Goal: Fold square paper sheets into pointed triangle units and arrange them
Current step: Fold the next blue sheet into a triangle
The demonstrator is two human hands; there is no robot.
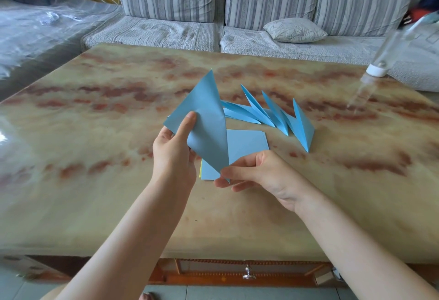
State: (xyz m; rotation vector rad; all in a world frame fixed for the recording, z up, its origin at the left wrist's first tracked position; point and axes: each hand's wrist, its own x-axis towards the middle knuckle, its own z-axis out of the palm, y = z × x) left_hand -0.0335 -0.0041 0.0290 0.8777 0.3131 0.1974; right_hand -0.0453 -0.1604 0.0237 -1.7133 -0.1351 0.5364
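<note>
Both hands pinched a half-folded blue sheet [204, 119] above the counter [95, 133]: left hand [172, 150] gripping its left edge, right hand [259, 171] its lower tip. It hid part of the paper stack [247, 143] beneath; folded units [273, 114] lay beyond the right hand, a clear bottle [380, 67] farther right.

glossy marbled table [237, 204], striped grey sofa [268, 3] behind, small pillow [294, 30], tiled floor [237, 293].

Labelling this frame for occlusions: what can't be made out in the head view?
- Stack of square sheets: count unknown; the held blue sheet and both hands cover its near-left part.
- Yellow sheet: only an edge shows under the stack.
- Folded units: overlapping, so exact count unclear.
- Clear bottle: motion-blurred.
- Right hand: grip on the sheet's tip hidden by fingers.
</note>
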